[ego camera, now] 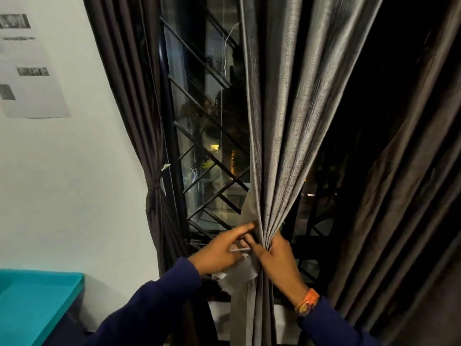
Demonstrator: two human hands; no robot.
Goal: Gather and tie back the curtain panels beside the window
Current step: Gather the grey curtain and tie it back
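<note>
A grey curtain panel (282, 136) hangs in the middle of the window, its folds bunched together low down. My right hand (277, 255) grips the bunch from the right side. My left hand (219, 248) reaches in from the left, fingers stretched towards the bunch, with a thin pale strip of tie (240, 250) under them. A pale scrap of cloth (239, 273) hangs below my hands. At the left, a dark curtain panel (139, 101) is gathered and bound with a tie (158, 182). Whether the left hand pinches the strip is not clear.
A black diamond window grille (207, 156) stands behind the glass, with night outside. A dark curtain (399, 196) hangs at the right. A white wall (69, 183) with a paper sheet (30, 71) is left, and a teal bin (37, 300) sits at lower left.
</note>
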